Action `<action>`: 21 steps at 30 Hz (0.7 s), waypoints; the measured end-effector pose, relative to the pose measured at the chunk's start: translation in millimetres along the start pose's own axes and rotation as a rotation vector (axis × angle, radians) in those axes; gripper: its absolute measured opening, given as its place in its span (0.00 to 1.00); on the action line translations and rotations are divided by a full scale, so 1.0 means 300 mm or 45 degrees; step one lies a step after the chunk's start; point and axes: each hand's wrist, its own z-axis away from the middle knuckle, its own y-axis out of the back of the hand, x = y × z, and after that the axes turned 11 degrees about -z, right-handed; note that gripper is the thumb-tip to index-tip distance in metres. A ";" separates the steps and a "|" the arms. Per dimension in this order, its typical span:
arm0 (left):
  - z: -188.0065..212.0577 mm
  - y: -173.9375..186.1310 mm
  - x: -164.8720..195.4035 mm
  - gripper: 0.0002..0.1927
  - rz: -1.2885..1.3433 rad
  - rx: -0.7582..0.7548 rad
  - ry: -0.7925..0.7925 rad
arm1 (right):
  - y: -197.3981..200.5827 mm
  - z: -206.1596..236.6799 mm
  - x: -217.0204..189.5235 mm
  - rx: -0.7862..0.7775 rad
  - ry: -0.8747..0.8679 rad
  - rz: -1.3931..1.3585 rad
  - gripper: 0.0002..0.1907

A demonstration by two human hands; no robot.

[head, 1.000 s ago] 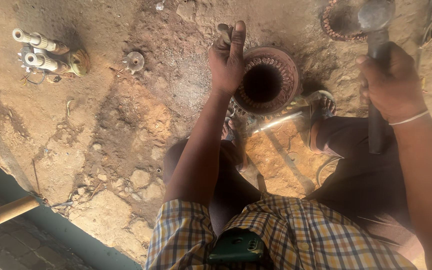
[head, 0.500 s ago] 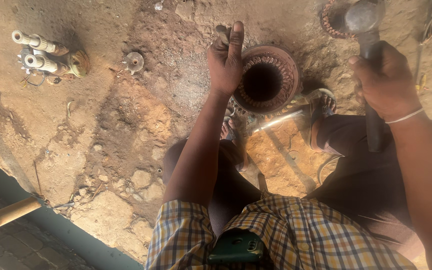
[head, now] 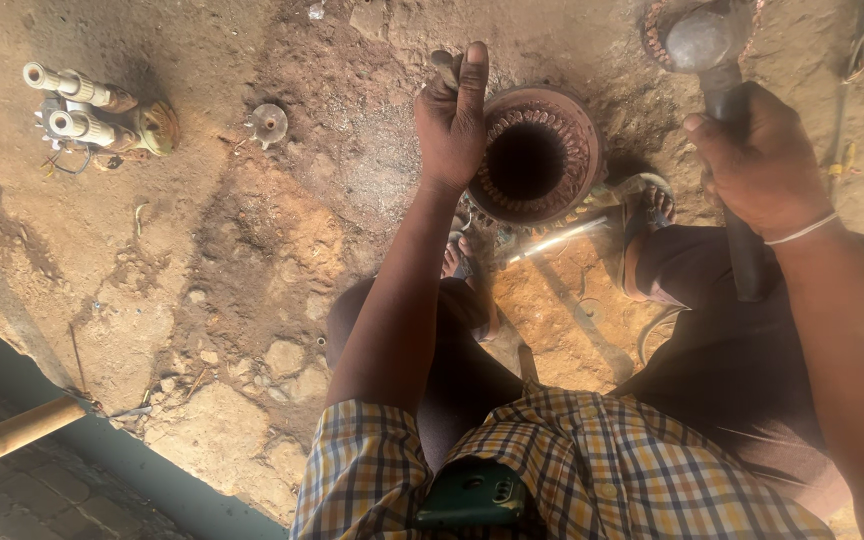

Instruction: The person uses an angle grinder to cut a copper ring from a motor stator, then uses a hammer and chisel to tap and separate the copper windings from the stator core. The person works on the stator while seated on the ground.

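A round rusty motor stator [head: 534, 155] with copper windings around its bore lies on the dirt floor between my feet. My left hand [head: 454, 118] grips a short dark metal punch [head: 445, 68] held upright against the stator's left rim, index finger stretched out. My right hand [head: 760, 165] is closed around the dark handle of a hammer [head: 709, 45], whose heavy metal head is raised at the upper right, above and to the right of the stator. A thin shiny metal rod [head: 557, 240] lies on the ground just below the stator.
Two white-shafted metal parts [head: 92, 110] and a small round gear-like piece [head: 268, 122] lie at the upper left. Another round wound part [head: 657, 30] sits behind the hammer head. A wooden handle [head: 7, 438] crosses a drop-off at the lower left. A green phone [head: 472, 492] sits in my shirt pocket.
The hammer in my right hand has shifted slightly left and lowered a little toward the stator. My left hand and the punch have stayed in place.
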 end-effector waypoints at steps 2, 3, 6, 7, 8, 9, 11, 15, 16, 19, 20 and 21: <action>0.001 0.001 -0.001 0.27 0.008 -0.005 0.019 | -0.003 -0.002 -0.002 -0.001 0.013 0.033 0.12; 0.001 0.002 -0.002 0.27 0.033 -0.008 -0.006 | -0.004 -0.004 -0.002 0.002 0.020 0.065 0.12; 0.002 0.002 -0.010 0.27 0.084 0.006 -0.115 | -0.004 -0.009 0.003 -0.006 0.014 0.075 0.11; 0.002 0.000 -0.013 0.27 0.086 0.021 -0.175 | -0.002 -0.009 0.006 -0.009 0.004 0.063 0.11; 0.002 -0.003 -0.017 0.27 0.088 0.039 -0.236 | -0.001 -0.009 0.009 -0.013 0.002 0.049 0.11; 0.001 -0.006 -0.019 0.28 0.082 0.050 -0.284 | 0.000 -0.007 0.012 -0.017 -0.001 0.035 0.12; -0.002 -0.016 -0.023 0.28 0.071 0.073 -0.381 | -0.005 -0.004 0.014 -0.031 0.003 0.033 0.12; -0.002 -0.031 -0.021 0.27 0.183 -0.059 -0.073 | -0.036 -0.010 -0.035 -0.106 0.332 0.518 0.14; -0.002 -0.033 -0.018 0.27 0.140 -0.067 -0.027 | -0.045 -0.017 -0.067 -0.129 0.503 0.748 0.15; -0.001 -0.029 -0.003 0.25 0.207 -0.065 -0.031 | -0.060 -0.047 -0.220 -0.293 0.897 0.978 0.18; -0.002 -0.026 0.002 0.24 0.258 -0.066 -0.051 | -0.059 -0.050 -0.286 -0.301 1.016 1.040 0.17; -0.003 -0.024 0.006 0.24 0.220 -0.059 -0.044 | -0.060 -0.051 -0.353 -0.297 1.130 1.103 0.17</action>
